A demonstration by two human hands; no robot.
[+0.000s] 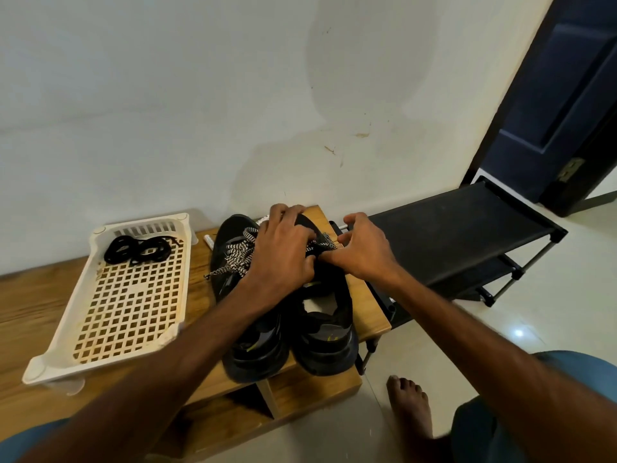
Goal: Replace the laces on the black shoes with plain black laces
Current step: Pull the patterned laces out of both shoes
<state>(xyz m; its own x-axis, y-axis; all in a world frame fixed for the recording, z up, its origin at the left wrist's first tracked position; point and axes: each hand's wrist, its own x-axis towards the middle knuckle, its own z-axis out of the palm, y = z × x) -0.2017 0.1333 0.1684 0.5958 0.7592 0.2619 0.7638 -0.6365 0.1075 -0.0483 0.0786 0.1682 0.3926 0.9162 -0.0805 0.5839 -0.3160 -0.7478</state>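
No readable text, labels, brands or numbers were visible anywhere. Yellow marks on the heels of the black shoes [302, 315] were too small and blurred to read.

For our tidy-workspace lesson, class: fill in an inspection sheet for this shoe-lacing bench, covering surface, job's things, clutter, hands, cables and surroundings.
Surface: wood-grain bench top, carrying the tray and shoes.
Job's things: pair of black shoes side by side, black-and-white patterned laces threaded in them; plain black laces coiled in a white plastic lattice tray.
Clutter: small white stick-like object behind the shoes, not identifiable.
Hands: left hand curls over the front of one shoe; right hand pinches a patterned lace.
Cables: nothing seen.
Surroundings: white wall, black fabric shoe rack, dark door, pale tiled floor, a bare foot.
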